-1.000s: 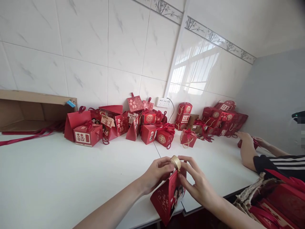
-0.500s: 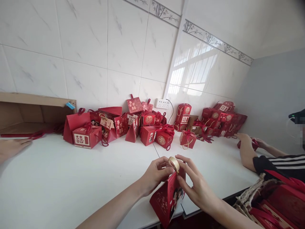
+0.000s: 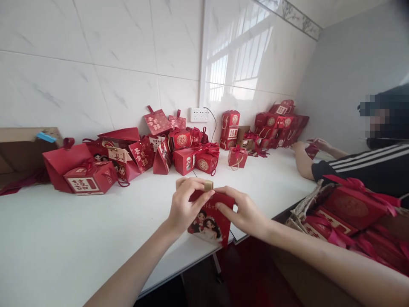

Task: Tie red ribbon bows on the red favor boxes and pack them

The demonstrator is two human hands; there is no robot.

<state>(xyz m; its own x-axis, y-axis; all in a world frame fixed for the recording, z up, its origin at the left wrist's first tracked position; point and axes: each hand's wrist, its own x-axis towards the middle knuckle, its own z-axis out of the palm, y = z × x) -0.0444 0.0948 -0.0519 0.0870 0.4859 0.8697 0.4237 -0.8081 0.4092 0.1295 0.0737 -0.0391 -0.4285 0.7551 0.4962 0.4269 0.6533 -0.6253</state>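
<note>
A red gift box [image 3: 211, 217] printed with a cartoon couple is held between my hands at the table's near edge. At its top stands a short gold ribbon loop [image 3: 208, 185]. My left hand [image 3: 187, 204] is closed on the box's upper left, its thumb by the base of the loop. Pinching the upper right edge is my right hand [image 3: 247, 211], thumb on the printed face and fingers behind. The back of the box and some of my left fingers are hidden.
Several finished-looking red boxes [image 3: 182, 157] line the wall on the white table [image 3: 79, 238]. A cardboard carton [image 3: 28, 134] lies at left. On the right, a larger carton [image 3: 302, 209] holds red boxes, and a co-worker's hand [image 3: 302, 149] handles a small red box.
The view has swung right and down. The box has turned so its couple print faces me, and both hands still hold its top. The hand at far left has left view.
</note>
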